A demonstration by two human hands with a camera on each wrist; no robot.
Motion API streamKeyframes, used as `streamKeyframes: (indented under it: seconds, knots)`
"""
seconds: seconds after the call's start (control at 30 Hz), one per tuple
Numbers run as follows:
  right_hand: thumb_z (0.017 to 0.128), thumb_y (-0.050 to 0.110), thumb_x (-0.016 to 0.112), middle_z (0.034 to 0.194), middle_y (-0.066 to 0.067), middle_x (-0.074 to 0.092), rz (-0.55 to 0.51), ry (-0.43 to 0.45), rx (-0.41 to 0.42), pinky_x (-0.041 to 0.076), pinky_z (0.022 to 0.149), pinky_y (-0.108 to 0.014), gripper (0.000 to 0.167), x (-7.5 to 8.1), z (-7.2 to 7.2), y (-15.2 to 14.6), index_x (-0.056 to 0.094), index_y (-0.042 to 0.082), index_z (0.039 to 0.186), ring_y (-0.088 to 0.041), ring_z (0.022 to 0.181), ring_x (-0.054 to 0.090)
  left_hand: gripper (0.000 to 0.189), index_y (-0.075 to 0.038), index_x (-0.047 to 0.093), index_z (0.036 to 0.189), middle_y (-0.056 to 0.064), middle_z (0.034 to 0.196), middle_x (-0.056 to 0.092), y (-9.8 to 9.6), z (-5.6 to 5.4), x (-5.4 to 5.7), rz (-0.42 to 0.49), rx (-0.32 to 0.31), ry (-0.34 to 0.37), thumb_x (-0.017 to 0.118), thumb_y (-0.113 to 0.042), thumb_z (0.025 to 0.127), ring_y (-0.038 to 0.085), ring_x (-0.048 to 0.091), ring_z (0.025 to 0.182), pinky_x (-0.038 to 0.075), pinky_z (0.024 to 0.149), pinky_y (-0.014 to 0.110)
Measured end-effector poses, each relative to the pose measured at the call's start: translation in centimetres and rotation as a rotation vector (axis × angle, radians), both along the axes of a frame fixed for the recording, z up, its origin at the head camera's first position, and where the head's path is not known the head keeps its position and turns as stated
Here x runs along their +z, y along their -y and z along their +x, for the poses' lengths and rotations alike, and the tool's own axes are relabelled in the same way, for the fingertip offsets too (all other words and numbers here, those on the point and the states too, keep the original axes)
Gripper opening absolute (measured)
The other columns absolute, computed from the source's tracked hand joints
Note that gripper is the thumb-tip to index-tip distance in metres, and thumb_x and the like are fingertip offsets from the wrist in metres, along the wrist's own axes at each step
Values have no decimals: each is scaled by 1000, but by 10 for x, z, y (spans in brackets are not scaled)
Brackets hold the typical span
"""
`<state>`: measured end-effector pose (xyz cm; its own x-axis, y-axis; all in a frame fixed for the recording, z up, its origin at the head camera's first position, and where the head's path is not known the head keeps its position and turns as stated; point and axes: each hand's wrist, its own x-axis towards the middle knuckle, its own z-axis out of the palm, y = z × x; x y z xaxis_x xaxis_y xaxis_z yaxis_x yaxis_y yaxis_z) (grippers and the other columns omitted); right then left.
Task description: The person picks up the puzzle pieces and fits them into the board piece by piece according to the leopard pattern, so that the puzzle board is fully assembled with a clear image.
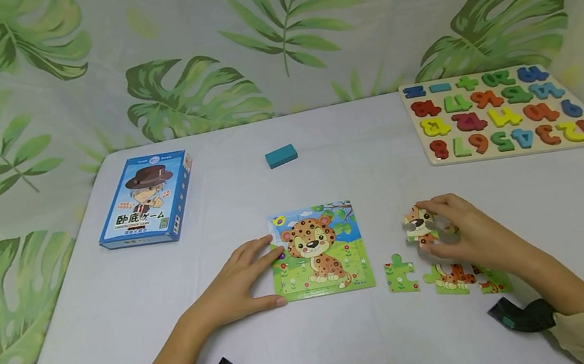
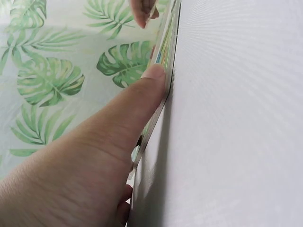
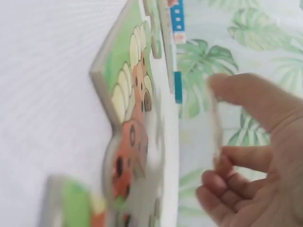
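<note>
A square puzzle board (image 1: pixel 351 256) printed with a spotted leopard cub lies at the table's middle. My left hand (image 1: pixel 231 289) rests at its left edge, fingers spread and the thumb at the lower left corner; in the left wrist view the thumb (image 2: pixel 118 109) lies along the board's edge. To the right, my right hand (image 1: pixel 472 235) pinches a puzzle piece (image 1: pixel 419 225) showing the cub's muzzle, between thumb and fingers. In the right wrist view that piece (image 3: pixel 216 125) is seen edge-on, raised off the table. A green puzzle piece (image 1: pixel 401 278) lies between board and right hand.
More puzzle pieces (image 1: pixel 451 281) with paws and spots lie below the right hand, partly covered by it. A blue card-game box (image 1: pixel 146 196) stands at the left, a teal block (image 1: pixel 281 156) farther back, and a number board (image 1: pixel 512 148) at the back right.
</note>
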<state>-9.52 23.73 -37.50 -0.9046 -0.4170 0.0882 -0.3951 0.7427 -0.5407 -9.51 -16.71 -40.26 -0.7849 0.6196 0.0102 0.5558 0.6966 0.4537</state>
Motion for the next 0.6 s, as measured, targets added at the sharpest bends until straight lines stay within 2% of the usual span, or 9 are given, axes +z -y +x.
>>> streamKeyframes:
  seconds: [0.13, 0.37, 0.47, 0.6]
  knots:
    - [75, 28, 74, 116, -11, 44, -98, -15, 9, 43, 80, -52, 68, 11, 2, 18, 43, 4, 131, -28, 105, 44, 78, -21, 36, 139, 2, 147, 19, 0, 0, 1, 3, -1, -1, 60, -58, 75, 25, 15, 132, 21, 102, 48]
    - [75, 27, 73, 118, -5, 43, -224, -42, 94, 42, 84, -46, 69, 20, 2, 63, 42, 7, 133, -20, 106, 44, 77, -20, 37, 139, 2, 147, 19, -3, 2, 1, -6, 17, -11, 58, -59, 76, 24, 15, 132, 21, 102, 47]
    - [75, 27, 74, 118, -7, 44, -232, -30, 125, 42, 85, -43, 71, 17, 0, 83, 41, 7, 134, -20, 107, 45, 77, -18, 38, 138, 3, 146, 21, -5, 2, 1, -16, 23, -37, 56, -61, 76, 23, 17, 132, 21, 103, 45]
    - [74, 32, 73, 116, -8, 44, -186, 1, 135, 43, 85, -38, 73, 8, -4, 105, 41, 5, 134, -20, 105, 45, 80, -13, 37, 138, 1, 144, 25, -9, 3, 2, -37, 6, -80, 54, -63, 77, 21, 19, 131, 17, 105, 41]
